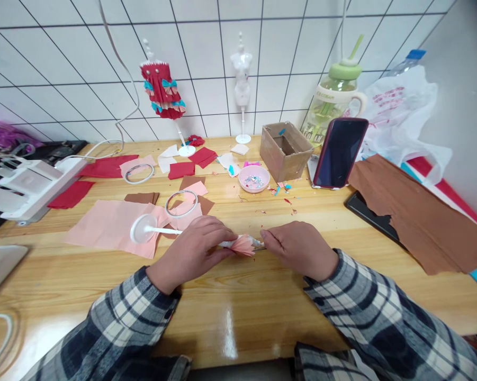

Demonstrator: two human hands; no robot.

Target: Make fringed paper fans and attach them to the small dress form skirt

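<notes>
A small white mannequin on a stand lies sideways over the table, its round base pointing left. My left hand is closed around its body, which is mostly hidden under the fingers. Pleated pink crepe paper fans out from the mannequin just beyond my left fingertips. At its other end my right hand is closed in a pinch, thumb against fingers. What sits in that pinch is too small and covered to make out. Close by on the left, a sheet of pink crepe paper lies partly under the stand's base.
At the back stand a mannequin in a red paper dress and a bare white mannequin. Nearby are a pink bowl of beads, a cardboard box, a propped phone, tape rolls, brown paper and a power strip.
</notes>
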